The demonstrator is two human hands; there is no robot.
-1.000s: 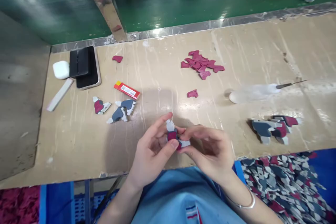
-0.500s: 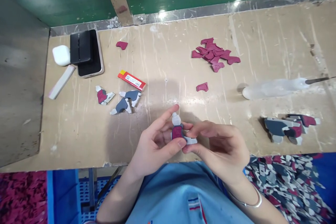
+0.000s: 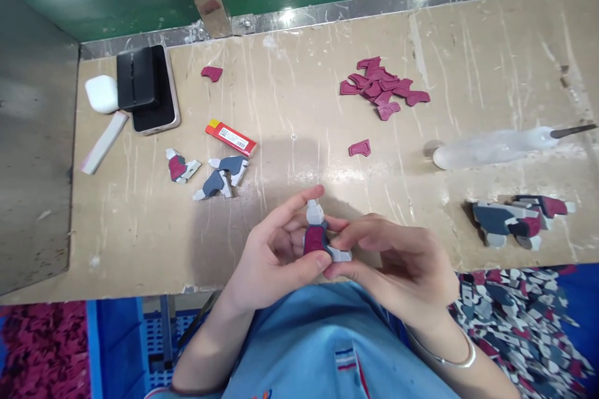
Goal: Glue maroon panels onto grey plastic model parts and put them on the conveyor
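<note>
Between my two hands is a small plastic piece (image 3: 315,239) in white, dark grey and maroon, held upright over the table's near edge. My left hand (image 3: 276,255) is closed on it, thumb across the maroon face and index finger reaching up by its white top. The fingertips and thumb of my right hand (image 3: 397,255) pinch its lower right side, where a white part sticks out. Parts of its back are hidden by my fingers. Beyond my hands lie a single maroon piece (image 3: 360,148) and a heap of maroon pieces (image 3: 374,87).
Grey-white pieces (image 3: 219,176) and a maroon-grey one (image 3: 180,166) lie left, near a red stick-like packet (image 3: 231,138). A phone (image 3: 171,93) is at far left. On the right are a clear bottle with a thin nozzle (image 3: 496,148) and assembled pieces (image 3: 496,220). Bins sit below.
The view has shifted slightly. My hands keep hold of the same piece, with the fingers in nearly the same grip. The things on the table have not visibly moved.
</note>
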